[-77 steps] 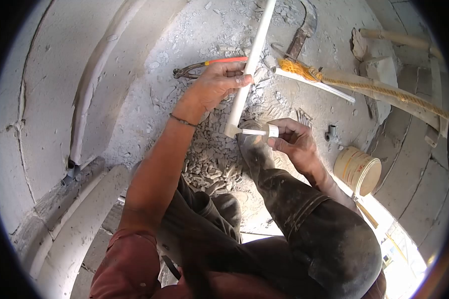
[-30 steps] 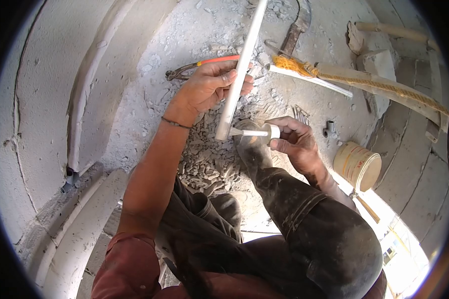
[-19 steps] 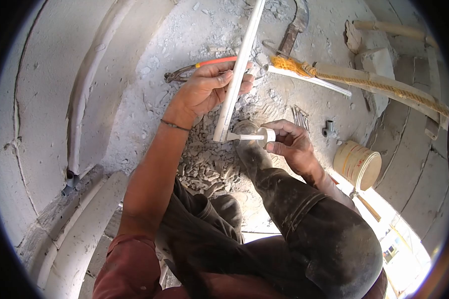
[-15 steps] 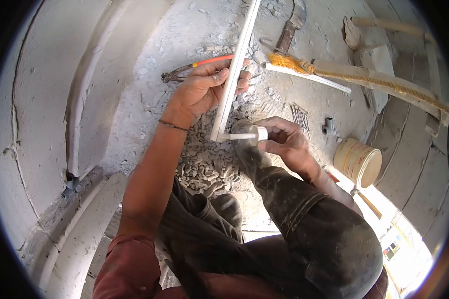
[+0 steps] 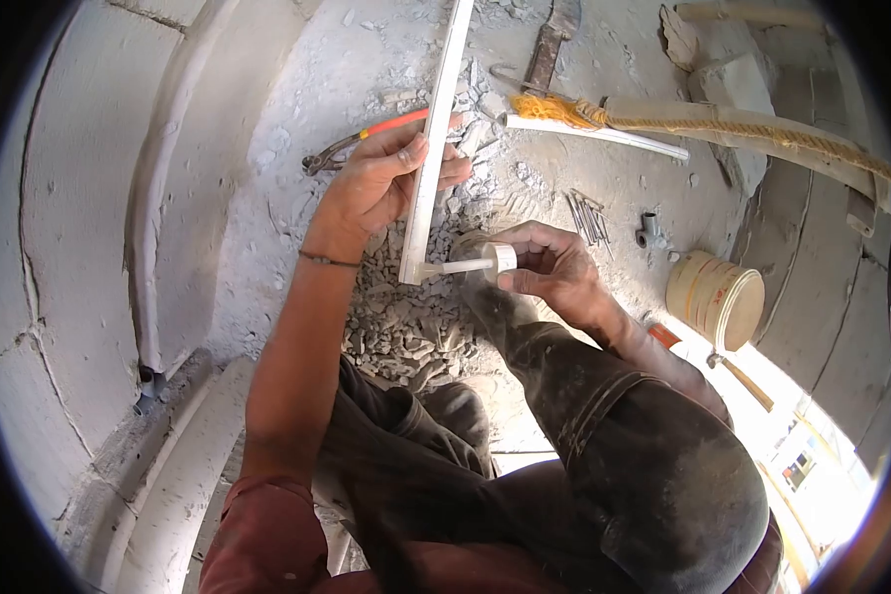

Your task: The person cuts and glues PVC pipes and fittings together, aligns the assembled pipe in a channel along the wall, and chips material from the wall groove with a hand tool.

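Note:
A long white pipe (image 5: 440, 119) slants down through the upper middle of the view. My left hand (image 5: 384, 178) is closed round it, the thumb on top and the fingers behind. Between the thumb and fingers of my right hand (image 5: 554, 269) is the white round cap of a small applicator brush (image 5: 503, 258). Its pale stem points left, and its tip touches the pipe near the lower end. Pliers with red and yellow handles (image 5: 396, 122) lie on the floor behind my left hand.
Rubble (image 5: 406, 337) lies below the pipe. To the right are several nails or bits (image 5: 589, 218), a grey pipe fitting (image 5: 647, 231), a cream container (image 5: 715, 300) and a hammer (image 5: 742, 382). A wooden pole with rope (image 5: 742, 129), another white pipe (image 5: 604, 137) and a hacksaw (image 5: 544, 59) lie beyond.
Both hands, the pipe and the applicator have shifted left in view, as has much of the background. The brush tip stays at the pipe's lower end, and both grips are kept.

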`<control>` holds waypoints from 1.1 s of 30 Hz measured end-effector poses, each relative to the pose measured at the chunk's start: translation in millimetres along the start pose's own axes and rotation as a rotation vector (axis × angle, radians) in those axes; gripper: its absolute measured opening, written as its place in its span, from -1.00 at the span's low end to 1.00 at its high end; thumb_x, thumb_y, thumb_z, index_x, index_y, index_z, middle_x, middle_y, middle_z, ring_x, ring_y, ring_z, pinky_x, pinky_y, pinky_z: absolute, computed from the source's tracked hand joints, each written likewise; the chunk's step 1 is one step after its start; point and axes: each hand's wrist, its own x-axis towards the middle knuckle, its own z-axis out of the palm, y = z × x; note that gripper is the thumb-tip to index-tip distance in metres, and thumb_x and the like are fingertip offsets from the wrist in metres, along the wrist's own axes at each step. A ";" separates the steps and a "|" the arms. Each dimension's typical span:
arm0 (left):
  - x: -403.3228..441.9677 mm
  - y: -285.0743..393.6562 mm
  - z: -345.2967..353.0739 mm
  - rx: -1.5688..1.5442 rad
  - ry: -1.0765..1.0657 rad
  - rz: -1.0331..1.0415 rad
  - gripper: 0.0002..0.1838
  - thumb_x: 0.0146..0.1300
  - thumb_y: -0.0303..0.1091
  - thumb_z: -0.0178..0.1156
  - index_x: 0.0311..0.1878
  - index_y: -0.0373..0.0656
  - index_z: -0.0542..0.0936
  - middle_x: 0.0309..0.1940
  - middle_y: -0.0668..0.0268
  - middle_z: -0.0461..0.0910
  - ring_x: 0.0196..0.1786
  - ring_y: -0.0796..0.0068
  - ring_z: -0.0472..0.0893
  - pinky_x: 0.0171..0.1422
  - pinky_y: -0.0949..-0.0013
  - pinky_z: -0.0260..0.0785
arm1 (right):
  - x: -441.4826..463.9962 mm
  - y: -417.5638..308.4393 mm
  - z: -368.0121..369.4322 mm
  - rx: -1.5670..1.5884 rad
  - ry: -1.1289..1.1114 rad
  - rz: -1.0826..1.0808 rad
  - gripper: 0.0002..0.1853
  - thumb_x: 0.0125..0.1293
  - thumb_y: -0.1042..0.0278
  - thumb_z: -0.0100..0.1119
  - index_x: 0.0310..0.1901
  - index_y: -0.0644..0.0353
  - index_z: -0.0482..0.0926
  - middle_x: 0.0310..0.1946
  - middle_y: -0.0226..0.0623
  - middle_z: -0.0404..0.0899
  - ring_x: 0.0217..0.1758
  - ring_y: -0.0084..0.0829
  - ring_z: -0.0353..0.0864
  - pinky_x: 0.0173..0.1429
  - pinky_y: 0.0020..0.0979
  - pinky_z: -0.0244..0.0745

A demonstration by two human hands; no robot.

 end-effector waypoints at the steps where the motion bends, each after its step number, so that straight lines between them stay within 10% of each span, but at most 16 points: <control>1: 0.0 0.2 -1.2 0.002 -0.002 0.000 -0.42 0.55 -0.29 0.07 0.47 -0.46 0.26 0.52 0.01 0.26 0.35 0.10 0.54 0.47 -0.03 0.46 | -2.2 -0.8 -2.0 0.000 0.001 -0.002 -0.64 0.29 0.64 0.38 0.12 0.27 0.63 -0.05 -0.33 0.69 0.08 -0.49 0.69 0.22 -0.40 0.63; 12: -1.6 3.1 -1.0 -0.086 -0.065 0.006 -0.33 0.53 -0.32 0.07 0.55 -0.47 0.11 0.01 0.23 0.62 0.13 0.38 0.68 0.54 0.07 0.37 | -3.5 1.2 -2.7 0.017 -0.013 0.007 -0.65 0.27 0.68 0.36 0.09 0.26 0.64 -0.05 -0.32 0.70 0.09 -0.45 0.69 0.26 -0.39 0.61; 33: 2.8 -9.9 -1.8 -0.515 -0.197 0.081 -0.27 0.53 -0.38 0.07 0.58 -0.47 -0.03 0.13 0.02 0.55 0.18 0.22 0.67 0.58 0.06 0.30 | -0.3 7.8 -3.2 -0.020 -0.017 -0.005 -0.66 0.23 0.63 0.42 0.04 0.27 0.64 -0.09 -0.24 0.73 0.00 -0.48 0.70 0.15 -0.42 0.62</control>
